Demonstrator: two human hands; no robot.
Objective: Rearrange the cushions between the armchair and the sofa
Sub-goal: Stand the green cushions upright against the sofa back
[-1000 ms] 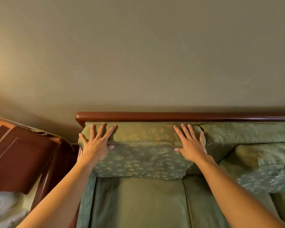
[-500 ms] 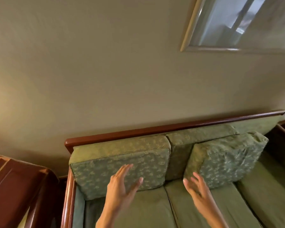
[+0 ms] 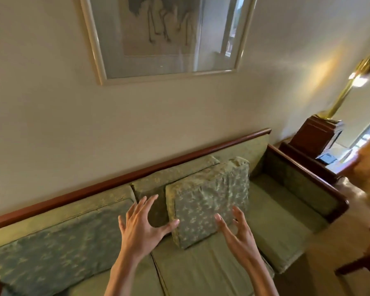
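The green sofa (image 3: 276,212) runs along the wall under a wooden top rail, and it holds three back cushions: the left cushion (image 3: 51,242) stands upright against the backrest, the middle cushion (image 3: 171,174) sits behind and is partly hidden, and the loose cushion (image 3: 209,201) leans in front of it, tilted, its lower edge on the seat. The right end of the seat is bare up to the wooden armrest (image 3: 312,180). Beyond that armrest a side table (image 3: 308,161) carries a dark wooden box with a brass lamp (image 3: 346,90) on top. A framed picture (image 3: 162,37) hangs on the wall above the sofa. The left hand (image 3: 141,229) is spread wide and holds nothing, its thumb tip at or just off the loose cushion's left edge; contact cannot be told. The right hand (image 3: 237,231) is also spread, fingers loosely bent, empty, in front of the loose cushion's lower right part, so the cushion lies between the two hands.
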